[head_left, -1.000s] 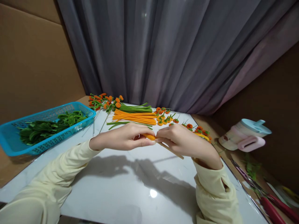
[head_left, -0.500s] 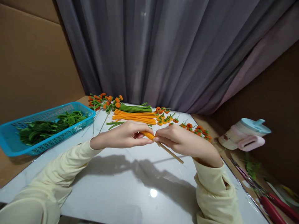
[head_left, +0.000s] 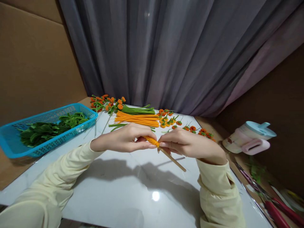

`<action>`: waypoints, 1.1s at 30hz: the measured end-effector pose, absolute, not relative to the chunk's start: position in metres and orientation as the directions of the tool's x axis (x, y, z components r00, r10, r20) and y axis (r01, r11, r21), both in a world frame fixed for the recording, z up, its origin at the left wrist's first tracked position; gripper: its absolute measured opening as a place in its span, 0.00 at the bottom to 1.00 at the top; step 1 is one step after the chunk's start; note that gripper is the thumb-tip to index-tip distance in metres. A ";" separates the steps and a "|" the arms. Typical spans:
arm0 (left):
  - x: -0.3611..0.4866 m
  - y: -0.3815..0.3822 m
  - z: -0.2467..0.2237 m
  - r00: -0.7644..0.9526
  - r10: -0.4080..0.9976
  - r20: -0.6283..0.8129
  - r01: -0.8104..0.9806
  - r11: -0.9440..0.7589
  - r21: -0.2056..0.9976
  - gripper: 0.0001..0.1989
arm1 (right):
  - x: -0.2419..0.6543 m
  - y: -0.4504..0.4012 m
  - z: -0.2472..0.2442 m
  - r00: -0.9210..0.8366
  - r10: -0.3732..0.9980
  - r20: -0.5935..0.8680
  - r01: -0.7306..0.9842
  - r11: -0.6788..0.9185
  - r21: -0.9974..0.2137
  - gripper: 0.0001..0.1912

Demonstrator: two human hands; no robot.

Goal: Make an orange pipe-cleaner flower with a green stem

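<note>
Fingers of left hand [head_left: 123, 139] and right hand [head_left: 185, 144] pinch orange pipe cleaner [head_left: 151, 141] around wooden stick [head_left: 172, 159]; no writing legible.

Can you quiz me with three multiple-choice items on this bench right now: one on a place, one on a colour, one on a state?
1. Where is the blue basket?
A. at the table's left edge
B. by the pink cup
C. between the hands

2. What colour is the fuzzy wire wound on the wooden stick?
A. green
B. orange
C. white

3. What is the left hand doing?
A. lying flat on the table
B. reaching into the basket
C. pinching the wound wire, with the right hand at the other side

Answers: 1 A, it sits far left holding green pieces. 2 B, the coil shows orange between the fingertips. 3 C, both hands meet at the coil.
</note>
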State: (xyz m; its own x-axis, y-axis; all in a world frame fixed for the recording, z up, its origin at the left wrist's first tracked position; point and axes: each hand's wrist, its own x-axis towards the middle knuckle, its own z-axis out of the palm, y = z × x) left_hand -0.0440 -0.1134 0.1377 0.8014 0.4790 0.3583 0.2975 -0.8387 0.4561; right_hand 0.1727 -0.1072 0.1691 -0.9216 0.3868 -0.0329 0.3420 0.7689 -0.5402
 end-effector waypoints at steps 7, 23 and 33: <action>-0.046 -0.118 0.139 0.814 0.431 0.390 0.281 -0.879 0.385 0.09 | 0.169 -0.113 0.169 -0.885 0.464 -0.033 0.420 0.764 -0.490 0.14; -0.048 -0.128 0.135 0.844 0.252 0.473 0.219 -0.968 0.124 0.11 | 0.173 -0.098 0.167 -0.936 0.324 -0.140 0.311 0.570 -0.760 0.21; -0.048 -0.128 0.136 0.843 0.210 0.495 0.179 -0.978 0.110 0.10 | 0.174 -0.102 0.169 -0.943 0.311 -0.121 0.291 0.592 -0.752 0.19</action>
